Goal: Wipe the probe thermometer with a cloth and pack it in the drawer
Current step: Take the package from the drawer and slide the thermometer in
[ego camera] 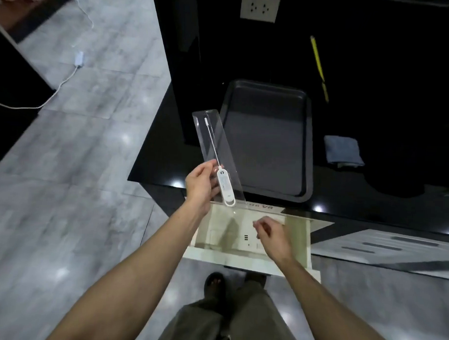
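Over the open drawer (248, 257) my right hand (272, 235) hangs loose and empty, while my left hand (202, 187) pinches the cased probe thermometer (224, 185) above it, ready for packing.

Open drawer (251, 257) mostly free, right hand (272, 235) above it (left side open)

white probe thermometer (224, 180) in clear case, above open drawer (302, 238)

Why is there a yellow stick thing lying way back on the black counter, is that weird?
A little. The yellow stick lies alone at the back of the counter, far from the tray and folded cloth. Nothing looks spilled or broken.
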